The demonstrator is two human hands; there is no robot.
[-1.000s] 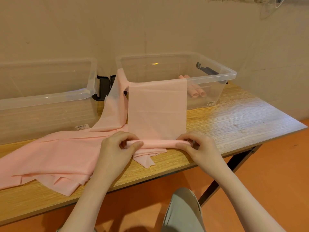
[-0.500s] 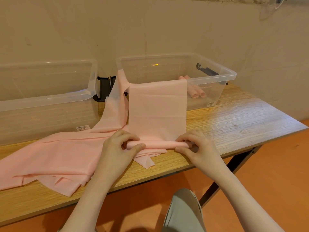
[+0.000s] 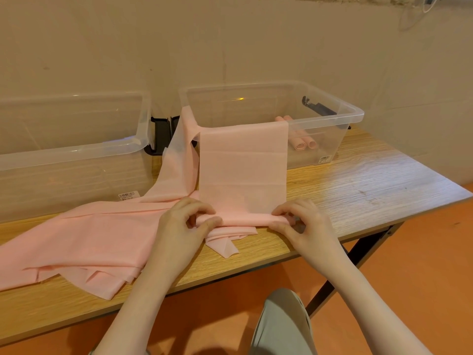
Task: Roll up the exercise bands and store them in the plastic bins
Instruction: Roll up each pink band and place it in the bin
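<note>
A pink exercise band (image 3: 242,170) hangs from the front rim of the right clear plastic bin (image 3: 330,103) down onto the table. Its near end is wound into a thin roll (image 3: 243,220) lying across the table. My left hand (image 3: 184,226) pinches the roll's left end between thumb and curled fingers. My right hand (image 3: 302,224) pinches the right end the same way. Inside that bin lie rolled pink bands (image 3: 303,143). A heap of loose pink bands (image 3: 84,247) spreads over the table to the left, partly under my left forearm.
A second clear bin (image 3: 76,152) stands at the back left, black latches (image 3: 161,134) between the two bins. The wooden table (image 3: 371,183) ends close to my hands, with its front edge just below them. A wall rises right behind the bins. My knee shows below.
The roll has moved a little farther from me toward the bin, taking up more of the hanging band. Both hands shifted forward with it.
</note>
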